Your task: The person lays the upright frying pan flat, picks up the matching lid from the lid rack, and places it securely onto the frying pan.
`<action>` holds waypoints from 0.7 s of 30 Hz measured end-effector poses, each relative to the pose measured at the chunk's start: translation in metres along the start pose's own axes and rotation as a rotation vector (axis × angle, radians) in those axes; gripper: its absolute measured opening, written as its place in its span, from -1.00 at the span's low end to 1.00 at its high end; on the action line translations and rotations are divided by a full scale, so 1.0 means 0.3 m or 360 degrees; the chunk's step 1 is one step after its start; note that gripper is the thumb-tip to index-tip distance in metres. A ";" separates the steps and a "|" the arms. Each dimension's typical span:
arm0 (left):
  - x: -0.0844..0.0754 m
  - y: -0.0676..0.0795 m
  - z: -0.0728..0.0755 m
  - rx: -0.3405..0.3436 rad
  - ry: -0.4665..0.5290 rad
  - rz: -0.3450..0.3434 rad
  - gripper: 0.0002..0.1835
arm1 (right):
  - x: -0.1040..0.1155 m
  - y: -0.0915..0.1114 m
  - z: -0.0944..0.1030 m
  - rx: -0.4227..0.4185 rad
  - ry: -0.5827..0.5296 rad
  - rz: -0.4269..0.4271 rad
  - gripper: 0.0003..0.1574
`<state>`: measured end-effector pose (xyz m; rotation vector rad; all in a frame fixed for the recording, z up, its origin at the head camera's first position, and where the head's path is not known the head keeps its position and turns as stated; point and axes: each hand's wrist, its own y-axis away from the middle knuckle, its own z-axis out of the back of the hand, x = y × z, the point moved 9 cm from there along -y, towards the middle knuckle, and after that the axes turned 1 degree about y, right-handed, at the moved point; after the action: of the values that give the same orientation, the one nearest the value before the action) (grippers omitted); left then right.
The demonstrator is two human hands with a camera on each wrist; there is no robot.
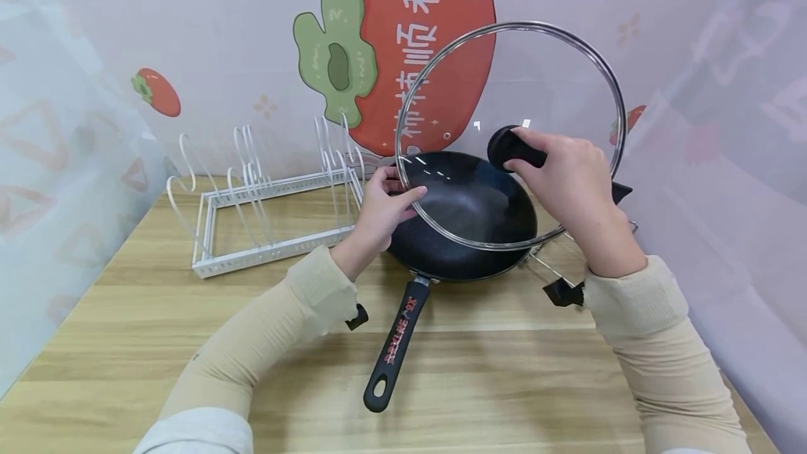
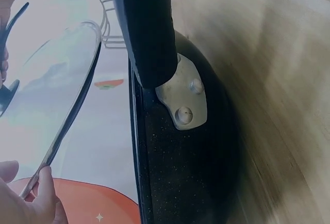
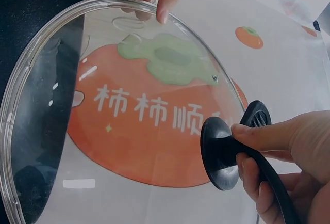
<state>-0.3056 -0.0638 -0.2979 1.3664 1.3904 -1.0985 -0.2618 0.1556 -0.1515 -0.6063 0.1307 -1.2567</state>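
Note:
A clear glass lid (image 1: 469, 107) with a metal rim is held tilted up above a black frying pan (image 1: 435, 261). My right hand (image 1: 567, 174) grips the lid's black knob (image 3: 219, 152), fingers and thumb wrapped about it. At the opposite edge, my left hand (image 1: 381, 212) pinches the rim between thumb and fingers, as the left wrist view also shows (image 2: 33, 201). Through the glass, the pan's dark inside is visible. The pan's black handle (image 1: 397, 345) points toward me; its riveted metal bracket (image 2: 185, 97) shows in the left wrist view.
On the left of the wooden table (image 1: 479, 377) stands a white rack (image 1: 271, 256) with several upright wire loops. Thin wire (image 1: 551, 268) with black pieces (image 1: 563, 293) shows right of the pan, partly behind my right arm. A printed cloth (image 1: 221, 33) hangs behind.

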 end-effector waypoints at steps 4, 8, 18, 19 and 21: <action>0.006 0.003 -0.003 0.0022 -0.0005 0.0014 -0.51 | -0.011 -0.004 -0.001 -0.0012 0.0017 -0.0001 -0.44; 0.012 0.006 0.002 0.0010 0.0019 0.0024 -0.52 | -0.016 -0.010 -0.008 0.0010 0.0030 -0.0005 -0.44; 0.021 0.021 0.013 -0.0035 0.0131 0.0066 -0.60 | -0.012 -0.026 -0.027 0.0083 0.0025 -0.0009 -0.43; 0.021 0.024 0.015 -0.0043 0.0138 0.0068 -0.61 | -0.013 -0.027 -0.029 0.0085 0.0021 -0.0011 -0.43; 0.021 0.028 0.018 -0.0060 0.0150 0.0071 -0.63 | -0.014 -0.027 -0.032 0.0088 0.0010 -0.0014 -0.43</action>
<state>-0.2973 -0.0676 -0.3055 1.4307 1.4343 -0.9853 -0.2741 0.1547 -0.1564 -0.5558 0.0986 -1.2671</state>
